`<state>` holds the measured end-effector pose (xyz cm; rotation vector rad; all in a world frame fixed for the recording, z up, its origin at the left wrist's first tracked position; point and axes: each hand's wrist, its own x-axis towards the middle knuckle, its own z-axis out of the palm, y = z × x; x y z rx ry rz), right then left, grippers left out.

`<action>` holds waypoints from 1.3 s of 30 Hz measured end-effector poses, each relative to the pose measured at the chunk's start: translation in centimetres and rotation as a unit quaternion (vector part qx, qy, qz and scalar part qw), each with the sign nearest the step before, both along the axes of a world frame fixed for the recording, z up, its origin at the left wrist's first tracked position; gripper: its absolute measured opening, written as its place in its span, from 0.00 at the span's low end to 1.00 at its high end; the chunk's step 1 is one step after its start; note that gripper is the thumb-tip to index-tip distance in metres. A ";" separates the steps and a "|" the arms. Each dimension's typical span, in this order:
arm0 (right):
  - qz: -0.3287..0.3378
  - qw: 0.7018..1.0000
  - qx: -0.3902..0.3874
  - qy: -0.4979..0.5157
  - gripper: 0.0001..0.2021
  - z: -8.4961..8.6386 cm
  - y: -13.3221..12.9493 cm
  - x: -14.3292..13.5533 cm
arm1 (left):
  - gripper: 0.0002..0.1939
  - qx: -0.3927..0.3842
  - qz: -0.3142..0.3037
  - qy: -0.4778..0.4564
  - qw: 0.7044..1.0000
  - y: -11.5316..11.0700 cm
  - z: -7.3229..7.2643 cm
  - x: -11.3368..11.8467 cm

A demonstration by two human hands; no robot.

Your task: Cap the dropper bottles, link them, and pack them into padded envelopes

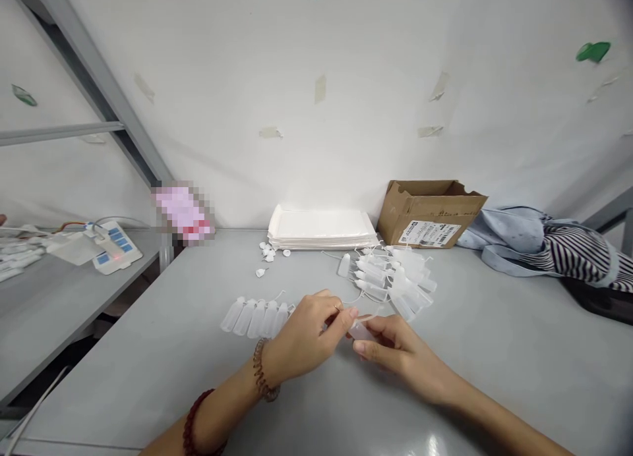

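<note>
A small translucent plastic bottle point(363, 331) with a thin pale strap is held between both hands over the grey table. My right hand point(400, 350) is closed around its body, with the thumb on the near side. My left hand point(311, 331) pinches at its neck end; the fingertips hide the top. To the left of my left hand, several similar bottles point(256, 319) lie side by side in a row, partly covered by that hand. Beyond my right hand is a loose pile of such bottles point(373, 275) with thin straps.
Several small white caps point(268, 252) lie near a stack of white flat sheets or envelopes point(321, 229) by the wall. An open cardboard box point(430, 212) stands right of it. Bundled cloth point(519, 242) lies far right. A white device point(117, 247) sits on the left table.
</note>
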<state>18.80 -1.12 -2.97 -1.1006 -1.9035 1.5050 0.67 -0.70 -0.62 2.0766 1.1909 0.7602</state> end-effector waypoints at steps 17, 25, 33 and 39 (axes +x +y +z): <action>0.107 0.927 -0.276 0.231 0.15 -0.6 1.9 0.9 | 0.12 0.066 -0.082 -0.057 0.993 0.0 0.8 -0.7; -0.030 0.965 -0.143 0.218 0.15 1.2 2.8 2.7 | 0.12 0.082 0.173 0.033 0.981 2.3 1.5 -4.3; -0.338 0.919 0.192 -0.059 0.21 2.1 5.3 5.6 | 0.13 0.038 0.307 0.272 0.911 5.5 0.3 -10.7; -0.340 0.830 0.336 -0.287 0.24 0.2 6.4 5.9 | 0.17 0.011 0.270 0.304 0.914 5.8 -1.1 -10.3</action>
